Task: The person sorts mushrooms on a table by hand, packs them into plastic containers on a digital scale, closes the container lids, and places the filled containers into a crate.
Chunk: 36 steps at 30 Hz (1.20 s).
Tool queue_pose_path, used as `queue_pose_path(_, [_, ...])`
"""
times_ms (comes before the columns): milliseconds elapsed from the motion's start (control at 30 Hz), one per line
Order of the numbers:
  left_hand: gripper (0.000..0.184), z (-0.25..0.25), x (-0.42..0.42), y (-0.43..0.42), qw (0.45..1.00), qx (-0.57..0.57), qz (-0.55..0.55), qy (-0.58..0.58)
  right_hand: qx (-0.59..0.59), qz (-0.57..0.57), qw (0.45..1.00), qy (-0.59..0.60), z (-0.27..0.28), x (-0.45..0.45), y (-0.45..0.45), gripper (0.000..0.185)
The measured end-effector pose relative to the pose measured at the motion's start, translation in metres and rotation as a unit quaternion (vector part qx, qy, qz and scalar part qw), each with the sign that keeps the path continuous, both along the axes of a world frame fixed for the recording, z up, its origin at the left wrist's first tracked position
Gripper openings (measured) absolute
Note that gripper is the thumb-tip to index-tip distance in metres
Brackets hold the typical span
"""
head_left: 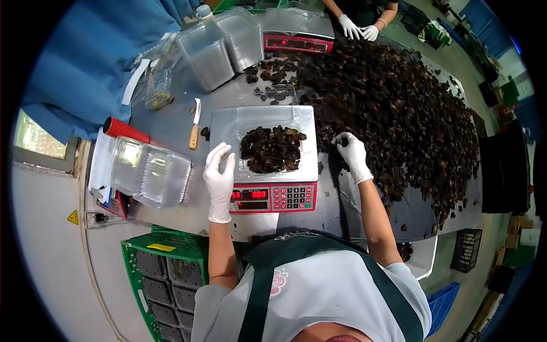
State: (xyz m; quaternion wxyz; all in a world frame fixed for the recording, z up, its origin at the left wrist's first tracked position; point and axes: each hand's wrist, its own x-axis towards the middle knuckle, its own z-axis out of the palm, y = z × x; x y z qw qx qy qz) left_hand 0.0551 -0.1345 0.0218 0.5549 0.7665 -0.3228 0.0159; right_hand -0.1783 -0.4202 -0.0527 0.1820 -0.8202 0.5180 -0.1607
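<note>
A red digital scale (275,196) with a steel top stands in front of me. On it sits a clear plastic tray (245,169) holding a heap of dark, wrinkled wood ear mushrooms (272,149). My left hand (219,179), in a white glove, is at the scale's left edge beside the tray, its thumb and fingers apart and holding nothing. My right hand (353,158), also gloved, is right of the scale at the edge of a big pile of wood ears (393,108). Its fingers are curled together, with a dark piece showing between them.
Stacked clear containers (206,54) stand behind, next to a second scale (299,43). Left lie a wooden-handled knife (195,125) and open clear boxes (151,171). A green crate (165,279) with packed boxes is below. Across the table are a co-worker's gloved hands (358,28).
</note>
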Motion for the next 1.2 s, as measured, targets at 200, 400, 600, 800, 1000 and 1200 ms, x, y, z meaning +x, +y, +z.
queue_pose_path(200, [0.022, 0.001, -0.001, 0.005, 1.000, 0.006, 0.002, 0.009, -0.004, 0.118, 0.980, 0.162, -0.013, 0.003, 0.019, 0.050])
queue_pose_path(400, [0.022, -0.003, -0.001, 0.013, 1.000, -0.003, 0.014, 0.002, -0.076, 0.071, 0.993, -0.052, -0.032, -0.024, 0.040, 0.016])
queue_pose_path(600, [0.023, -0.006, -0.002, 0.002, 1.000, 0.014, 0.008, -0.013, 0.121, -0.010, 0.966, -0.227, 0.033, -0.006, 0.035, 0.019])
queue_pose_path(800, [0.048, -0.004, -0.009, -0.007, 0.995, 0.067, -0.051, -0.046, 0.084, 0.194, 0.904, -0.370, 0.100, 0.075, 0.082, 0.024])
queue_pose_path(1000, [0.061, -0.010, -0.017, -0.012, 0.991, 0.095, -0.066, -0.067, -0.157, 0.462, 0.869, -0.076, 0.090, 0.136, 0.129, 0.035])
queue_pose_path(1200, [0.050, 0.003, -0.013, 0.006, 0.997, 0.024, -0.061, -0.029, -0.093, 0.320, 0.890, -0.310, 0.124, 0.095, 0.099, 0.033])
